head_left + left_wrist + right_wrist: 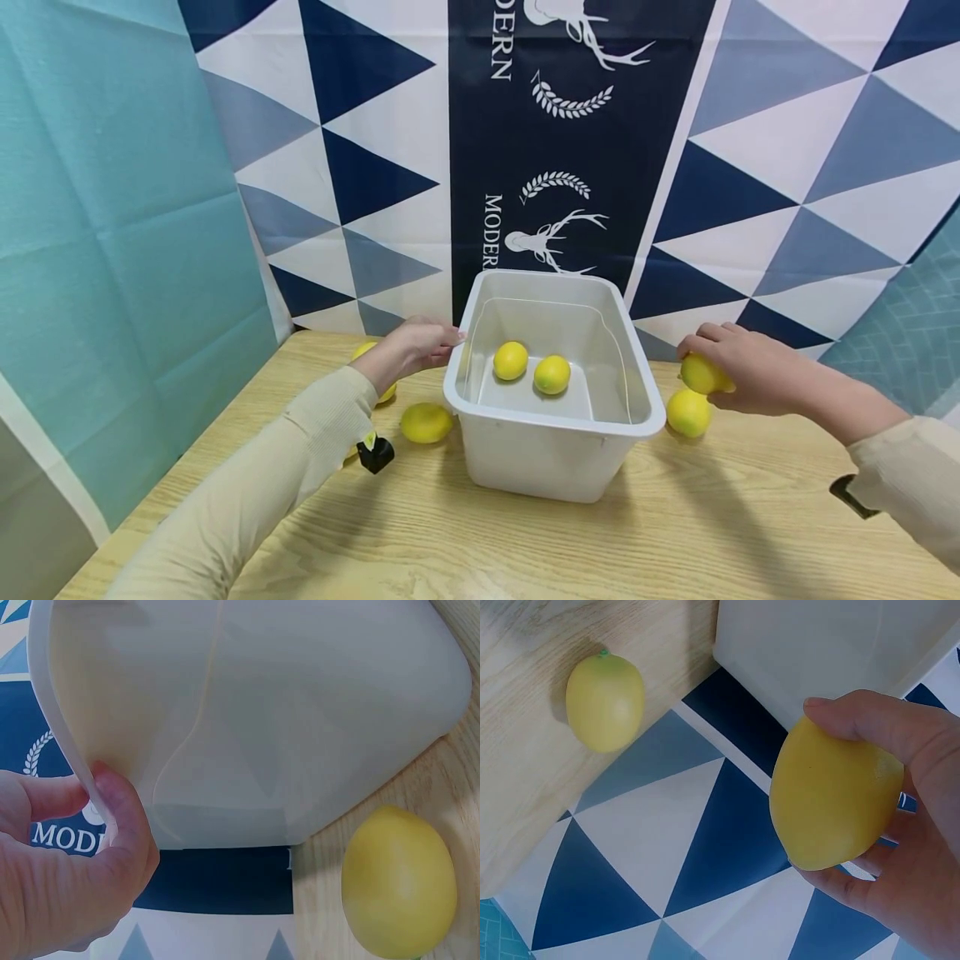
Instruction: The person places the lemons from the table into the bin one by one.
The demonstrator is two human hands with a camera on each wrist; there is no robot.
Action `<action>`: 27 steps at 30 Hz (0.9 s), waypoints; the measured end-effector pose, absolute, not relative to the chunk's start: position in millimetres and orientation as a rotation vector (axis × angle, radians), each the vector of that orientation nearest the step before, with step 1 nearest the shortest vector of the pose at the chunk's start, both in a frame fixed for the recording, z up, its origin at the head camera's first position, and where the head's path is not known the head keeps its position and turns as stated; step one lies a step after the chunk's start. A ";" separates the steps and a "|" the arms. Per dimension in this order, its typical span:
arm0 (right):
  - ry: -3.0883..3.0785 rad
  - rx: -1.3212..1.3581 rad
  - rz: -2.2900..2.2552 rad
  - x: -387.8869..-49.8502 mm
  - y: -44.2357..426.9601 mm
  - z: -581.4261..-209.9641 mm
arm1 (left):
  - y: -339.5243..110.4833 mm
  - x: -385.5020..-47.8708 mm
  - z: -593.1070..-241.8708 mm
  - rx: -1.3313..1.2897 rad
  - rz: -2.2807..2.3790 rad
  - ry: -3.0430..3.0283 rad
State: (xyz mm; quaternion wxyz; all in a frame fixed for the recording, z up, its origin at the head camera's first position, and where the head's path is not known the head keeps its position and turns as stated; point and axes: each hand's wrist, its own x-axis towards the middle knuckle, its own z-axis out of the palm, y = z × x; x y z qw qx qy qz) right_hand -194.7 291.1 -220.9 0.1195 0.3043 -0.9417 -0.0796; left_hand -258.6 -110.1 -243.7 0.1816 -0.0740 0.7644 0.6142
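Observation:
A white plastic bin [547,458] stands upright on the wooden table with two lemons, one [511,361] left of the other [552,375], on its floor. My left hand [420,343] pinches the bin's left rim; the left wrist view shows thumb and fingers [126,817] on either side of that rim. To the right of the bin, my right hand [757,371] grips a lemon [836,795], raised off the table. Just below it a second lemon [688,413] rests on the wood, seen apart from the held one in the right wrist view.
Left of the bin a lemon [426,423] lies on the table [420,533]. More yellow fruit [387,393] is partly hidden behind my left hand and forearm. A patterned cloth [375,167] hangs behind the bin, and a teal curtain [135,250] borders the left side.

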 end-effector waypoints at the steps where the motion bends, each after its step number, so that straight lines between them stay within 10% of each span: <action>1: -2.758 0.890 -0.235 -194.6 290.7 -219.6 | -110.0 -258.5 -243.7 -0.211 1.731 2.159; 27: -2.871 0.870 -0.164 -205.0 275.8 -187.8 | -108.3 -257.8 -243.0 -0.219 1.750 2.129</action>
